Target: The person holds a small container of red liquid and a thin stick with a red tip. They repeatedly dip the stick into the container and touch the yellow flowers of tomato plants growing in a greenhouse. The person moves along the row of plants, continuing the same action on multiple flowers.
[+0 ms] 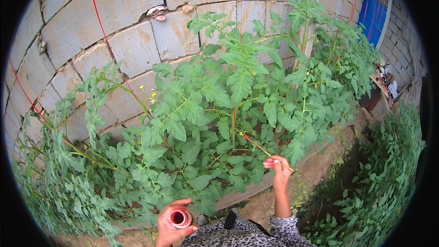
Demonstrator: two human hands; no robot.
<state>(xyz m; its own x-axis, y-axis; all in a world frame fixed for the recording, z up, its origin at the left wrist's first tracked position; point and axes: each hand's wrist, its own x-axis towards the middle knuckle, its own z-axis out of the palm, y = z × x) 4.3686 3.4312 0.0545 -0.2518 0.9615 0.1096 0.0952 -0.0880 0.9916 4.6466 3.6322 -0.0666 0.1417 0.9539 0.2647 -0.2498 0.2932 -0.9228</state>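
Note:
My right hand (279,168) grips a thin wooden stick or brush (262,149) whose tip is red. That tip is at a small yellow tomato flower (241,133) low on a plant; whether they touch I cannot tell. Red liquid stains the fingers. Lower left, my left hand (173,224) holds a small open jar (179,218) with dark red liquid inside, its mouth facing up. Leafy tomato plants (240,82) stand before me, and more yellow flowers (153,94) show at the left, well away from both hands.
Behind the plants rises a block wall (133,48). Red strings (99,19) run down to the stems. A concrete curb (240,195) edges the bed. More plants (387,175) grow across the dirt path (308,181) at right. A blue panel (372,20) and assorted items (391,82) are at the far right.

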